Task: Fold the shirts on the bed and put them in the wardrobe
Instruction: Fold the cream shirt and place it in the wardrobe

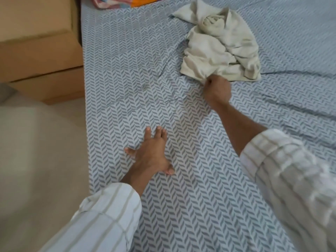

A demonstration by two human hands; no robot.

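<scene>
Bed (190,197): is stretching from the near edge to the far edge of the view, wearing a pale blue sheet printed with grey herringbone marks; the sheet is creasing in long folds toward the right side.
Shirt (218,46): is lying crumpled in a cream heap on the far right part of the bed, its near corner being pinched by the right hand (217,90).
Left hand (151,151): is pressing flat on the sheet near the bed's left edge, fingers spread.
Colourful cloth (127,1): is lying at the far edge of the bed, only partly in view.
Floor (36,160): is showing pale beside the bed's left edge.
</scene>
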